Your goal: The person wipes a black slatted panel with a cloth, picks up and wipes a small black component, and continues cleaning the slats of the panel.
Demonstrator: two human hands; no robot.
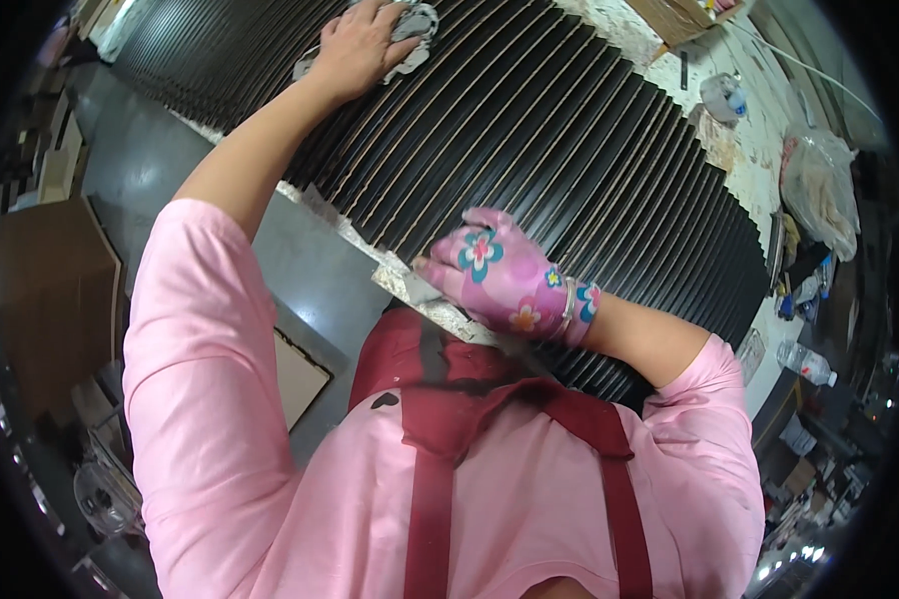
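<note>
Black strips point(559, 130) lie in parallel rows on the surface point(759, 135). My left hand point(358, 50) grips a bunched cloth point(418, 28) against them; my gloved right hand point(494, 268) is at their near ends, grip unclear. Clear plastic bag point(819, 190) to the right.

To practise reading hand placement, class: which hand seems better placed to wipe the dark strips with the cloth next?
Probably the left hand: it rests on the crumpled cloth, over the dark strips. The right hand, in a flowered glove, is near their closer edge, away from the cloth.
</note>
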